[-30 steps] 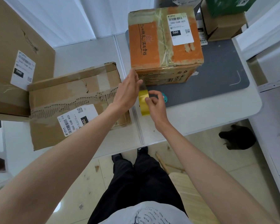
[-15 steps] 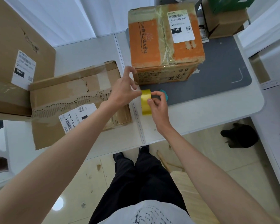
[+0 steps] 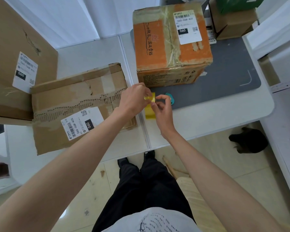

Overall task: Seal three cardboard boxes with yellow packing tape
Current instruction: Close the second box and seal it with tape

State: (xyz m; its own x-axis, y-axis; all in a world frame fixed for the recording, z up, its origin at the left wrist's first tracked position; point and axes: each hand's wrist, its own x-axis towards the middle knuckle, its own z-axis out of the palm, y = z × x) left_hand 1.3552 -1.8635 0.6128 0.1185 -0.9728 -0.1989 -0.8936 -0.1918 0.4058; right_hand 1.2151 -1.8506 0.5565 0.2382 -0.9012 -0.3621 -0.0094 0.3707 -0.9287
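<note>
Labels reading "060-068-A05" and "060" are stuck on the orange box standing on the grey mat, on the flat torn box at the left and on the tall brown box behind it. Between the two nearer boxes, over the white table, the yellow tape roll stands on edge; the right hand holds it with curled fingers while the left hand pinches what seems to be the loose tape end. A teal object, partly hidden by the right hand, lies on the mat edge.
</note>
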